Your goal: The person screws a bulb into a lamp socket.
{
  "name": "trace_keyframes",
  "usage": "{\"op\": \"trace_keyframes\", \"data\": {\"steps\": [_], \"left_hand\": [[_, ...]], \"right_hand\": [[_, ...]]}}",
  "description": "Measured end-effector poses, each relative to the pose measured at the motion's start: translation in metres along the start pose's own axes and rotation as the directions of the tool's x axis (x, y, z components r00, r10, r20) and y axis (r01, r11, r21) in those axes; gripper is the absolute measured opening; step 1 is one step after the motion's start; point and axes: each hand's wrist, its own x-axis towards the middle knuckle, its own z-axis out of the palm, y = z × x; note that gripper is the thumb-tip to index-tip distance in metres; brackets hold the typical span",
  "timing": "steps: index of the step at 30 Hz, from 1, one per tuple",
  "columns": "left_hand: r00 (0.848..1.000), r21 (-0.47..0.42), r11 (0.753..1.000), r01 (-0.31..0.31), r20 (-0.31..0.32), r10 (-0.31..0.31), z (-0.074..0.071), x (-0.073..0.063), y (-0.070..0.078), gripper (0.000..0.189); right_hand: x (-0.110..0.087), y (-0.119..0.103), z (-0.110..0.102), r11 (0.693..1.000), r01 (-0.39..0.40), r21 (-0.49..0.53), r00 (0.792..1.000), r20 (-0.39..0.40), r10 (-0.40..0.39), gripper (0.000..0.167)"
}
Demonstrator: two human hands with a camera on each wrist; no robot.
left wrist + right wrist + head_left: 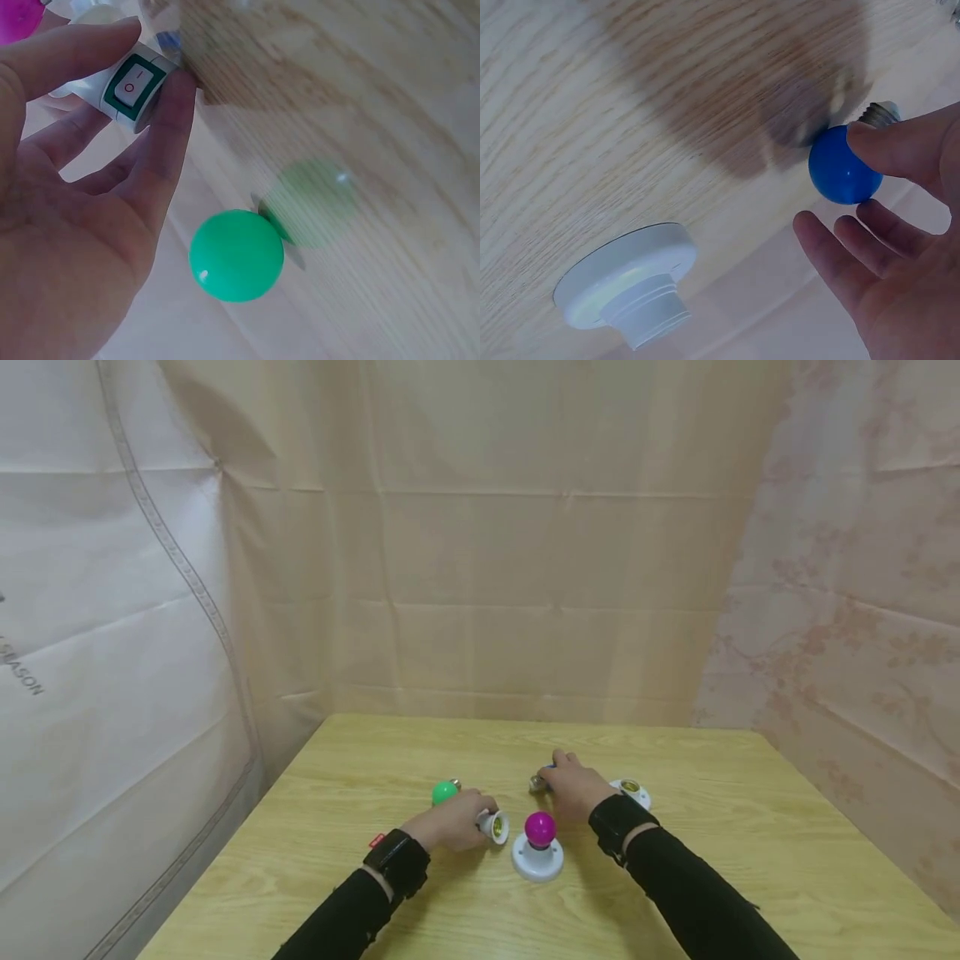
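Note:
My left hand (452,821) grips a white lamp socket (493,827) just above the table, its threaded mouth facing right. A rocker switch (135,85) on that socket shows between thumb and fingers in the left wrist view. Beside this hand a green bulb (237,256) lies on the table. At the back, my right hand (577,787) pinches a blue bulb (843,165), thumb on one side and fingertips on the other, its metal screw base uncovered. Between the hands a magenta bulb (541,829) sits upright in a round white socket base (537,863).
Behind the right wrist stands another round white lamp holder (630,793) with its mouth up, also in the right wrist view (626,277). A small red tag (377,841) shows by the left wrist. Cloth hangs behind and on both sides of the wooden table (300,877).

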Motion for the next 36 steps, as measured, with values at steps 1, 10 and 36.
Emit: {"op": "trace_keyframes", "data": {"steps": [1, 10, 36], "left_hand": [[1.000, -0.003, 1.000, 0.001, 0.001, -0.001, 0.000, 0.000, 0.000, 0.041], [1.000, -0.044, 0.999, 0.022, 0.005, -0.021, 0.002, 0.000, -0.001, 0.040], [0.994, -0.200, 0.979, -0.040, -0.107, 0.019, 0.002, -0.001, -0.003, 0.037]], "right_hand": [[0.001, 0.001, 0.001, 1.000, -0.008, 0.002, 1.000, -0.003, 0.008, 0.052], [0.005, 0.019, 0.009, 0.998, -0.047, 0.037, 0.999, -0.011, 0.047, 0.045], [-0.016, 0.020, 0.001, 0.886, -0.032, 0.463, 0.999, -0.006, 0.039, 0.043]]}}
